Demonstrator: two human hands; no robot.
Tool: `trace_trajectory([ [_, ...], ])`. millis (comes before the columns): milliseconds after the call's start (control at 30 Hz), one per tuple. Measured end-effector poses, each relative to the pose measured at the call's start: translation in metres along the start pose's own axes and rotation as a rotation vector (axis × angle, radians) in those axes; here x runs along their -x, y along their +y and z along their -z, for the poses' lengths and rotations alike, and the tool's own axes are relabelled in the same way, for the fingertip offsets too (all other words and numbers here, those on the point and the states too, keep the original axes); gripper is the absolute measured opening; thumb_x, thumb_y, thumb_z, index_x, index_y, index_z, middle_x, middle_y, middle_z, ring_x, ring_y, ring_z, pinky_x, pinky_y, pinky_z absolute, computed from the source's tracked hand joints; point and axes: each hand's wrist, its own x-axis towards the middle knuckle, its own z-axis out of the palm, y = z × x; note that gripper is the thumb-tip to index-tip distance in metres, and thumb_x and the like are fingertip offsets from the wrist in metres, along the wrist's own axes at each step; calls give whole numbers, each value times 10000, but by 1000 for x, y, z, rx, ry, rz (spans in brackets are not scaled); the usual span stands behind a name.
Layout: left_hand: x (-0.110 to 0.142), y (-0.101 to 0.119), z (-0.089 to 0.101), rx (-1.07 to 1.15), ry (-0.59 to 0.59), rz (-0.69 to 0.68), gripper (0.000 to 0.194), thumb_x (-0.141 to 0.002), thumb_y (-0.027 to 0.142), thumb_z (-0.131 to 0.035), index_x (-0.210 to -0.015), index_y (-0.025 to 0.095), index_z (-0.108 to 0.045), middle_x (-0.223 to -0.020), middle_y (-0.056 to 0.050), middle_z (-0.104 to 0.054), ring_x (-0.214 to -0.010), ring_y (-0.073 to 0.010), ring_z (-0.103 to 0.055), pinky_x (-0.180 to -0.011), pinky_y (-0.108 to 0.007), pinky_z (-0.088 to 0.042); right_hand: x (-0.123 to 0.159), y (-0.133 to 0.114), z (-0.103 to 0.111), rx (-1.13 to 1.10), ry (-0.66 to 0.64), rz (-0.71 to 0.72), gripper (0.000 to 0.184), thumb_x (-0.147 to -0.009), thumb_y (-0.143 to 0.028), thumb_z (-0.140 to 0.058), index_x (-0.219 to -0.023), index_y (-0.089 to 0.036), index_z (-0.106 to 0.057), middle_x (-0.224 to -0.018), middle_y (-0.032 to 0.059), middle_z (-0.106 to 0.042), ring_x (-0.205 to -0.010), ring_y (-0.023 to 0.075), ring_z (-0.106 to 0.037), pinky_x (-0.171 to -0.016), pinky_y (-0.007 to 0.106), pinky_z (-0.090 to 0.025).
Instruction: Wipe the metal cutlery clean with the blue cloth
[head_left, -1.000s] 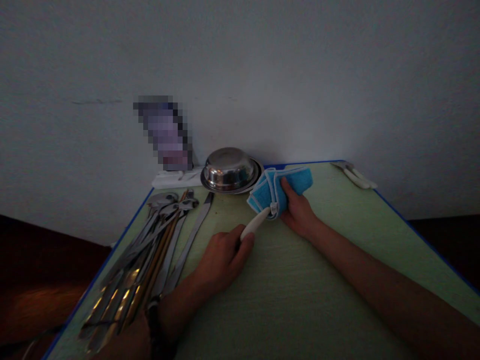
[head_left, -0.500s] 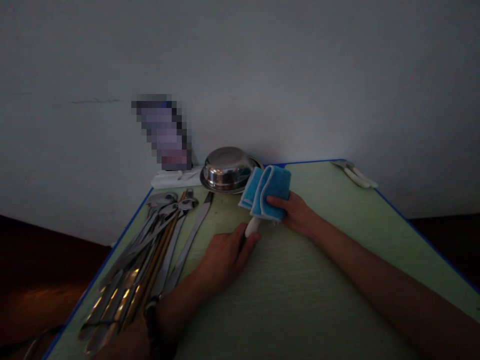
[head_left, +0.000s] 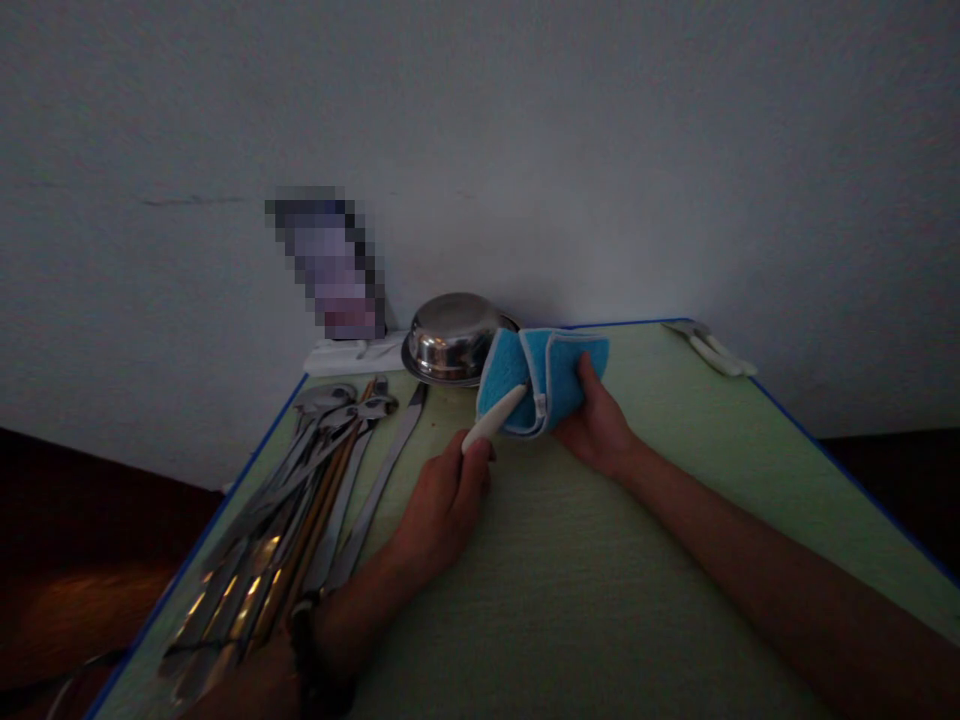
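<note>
My left hand (head_left: 442, 500) is closed round the end of a white-handled utensil (head_left: 496, 415), which points up and to the right. The utensil's far end goes into the folds of a blue cloth (head_left: 574, 375) with pale edging, so its working part is hidden. Thumb on top, my right hand (head_left: 604, 425) grips the folded cloth from the right side. Both hands are above the green table. Just behind the cloth, a shiny metal bowl (head_left: 456, 335) rests upside down, partly covered by it.
Several metal spoons and other cutlery (head_left: 262, 540), with wooden chopsticks (head_left: 324, 500) among them, lie along the left of the green table (head_left: 600, 600). A table knife (head_left: 386, 480) is beside them. White-handled tools (head_left: 709, 350) lie at the far right corner. A blurred-out screen (head_left: 330, 265) leans against the wall.
The utensil's handle has moved left and shows more of its length outside the cloth. The cloth has opened out wider, and my right hand has shifted slightly right.
</note>
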Motion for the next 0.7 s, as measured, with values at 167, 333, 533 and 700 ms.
trace_trajectory([
  [167, -1, -3, 0, 41, 28, 23, 352, -890, 405, -260, -732, 178, -478, -526, 41, -439, -471, -120, -427, -461, -226, -316, 1, -3, 1, 32, -102, -10, 486, -790, -580, -351, -1085, -245, -543, -1064, 45, -636, -1006, 212, -568, -837, 428, -454],
  [333, -1, -7, -1, 158, 50, 51, 360, -882, 420, -291, -676, 178, -460, -511, 48, -406, -453, -100, -392, -432, -206, -295, 4, -10, 5, -30, -142, -1, 565, -763, -663, -249, -1009, -273, -576, -1045, 30, -641, -971, 225, -584, -834, 454, -436],
  [533, -2, -6, -1, 107, 45, 68, 378, -884, 435, -273, -664, 180, -445, -508, 44, -409, -459, -108, -395, -442, -214, -297, 3, -6, 3, 53, -263, -85, 610, -785, -638, -243, -996, -190, -599, -976, 91, -663, -911, 233, -613, -813, 420, -450],
  [700, -2, -4, 1, 75, 15, 54, 383, -890, 442, -258, -688, 179, -448, -522, 46, -403, -472, -108, -393, -451, -216, -296, 3, 5, 3, 190, -239, -47, 533, -758, -594, -412, -1038, -177, -593, -924, 85, -678, -909, 222, -616, -852, 402, -440],
])
